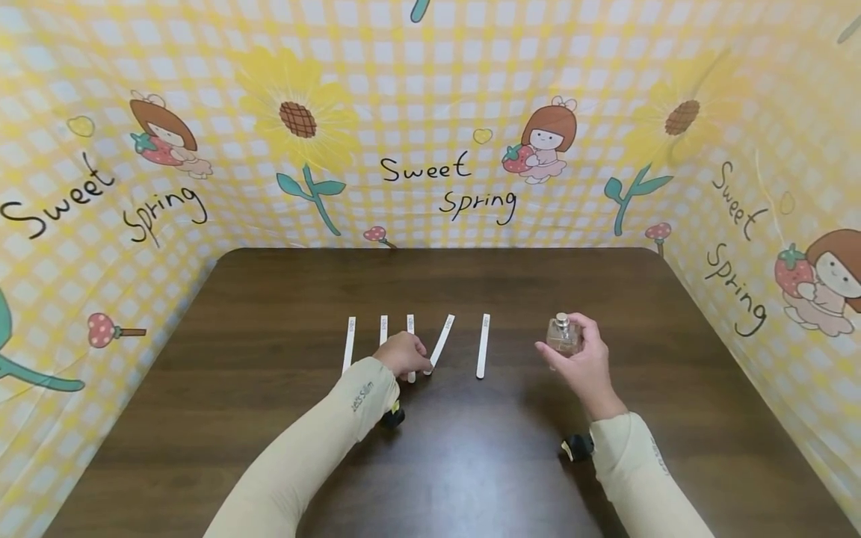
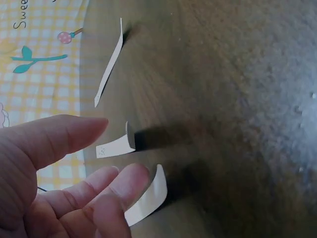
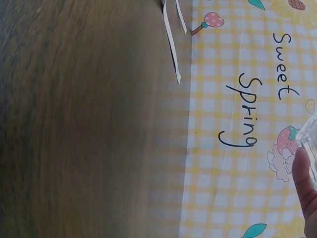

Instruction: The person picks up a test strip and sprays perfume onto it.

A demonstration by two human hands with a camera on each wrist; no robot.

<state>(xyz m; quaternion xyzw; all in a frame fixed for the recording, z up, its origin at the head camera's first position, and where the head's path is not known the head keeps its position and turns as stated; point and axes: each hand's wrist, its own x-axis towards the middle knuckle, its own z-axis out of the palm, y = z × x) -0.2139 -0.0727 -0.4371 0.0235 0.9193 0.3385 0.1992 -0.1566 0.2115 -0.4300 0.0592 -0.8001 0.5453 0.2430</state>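
In the head view my right hand (image 1: 587, 366) grips a small square glass perfume bottle (image 1: 563, 336) with a pale metallic cap, held upright over the table's right side. The right wrist view catches only the bottle's edge (image 3: 311, 148) and part of the hand. Several white paper strips stand in a row, each with small print at its far end. My left hand (image 1: 402, 353) reaches over the row, fingertips right at the near end of a slanted strip (image 1: 442, 340). In the left wrist view, thumb and fingers are apart, with this bent strip (image 2: 116, 147) showing between them.
The rightmost strip (image 1: 483, 347) lies between the two hands. At the row's left end is another strip (image 1: 350, 344). A dark brown wooden table (image 1: 430, 463) carries everything. Yellow checked cloth (image 1: 417, 97) with printed flowers and figures walls the back and both sides.
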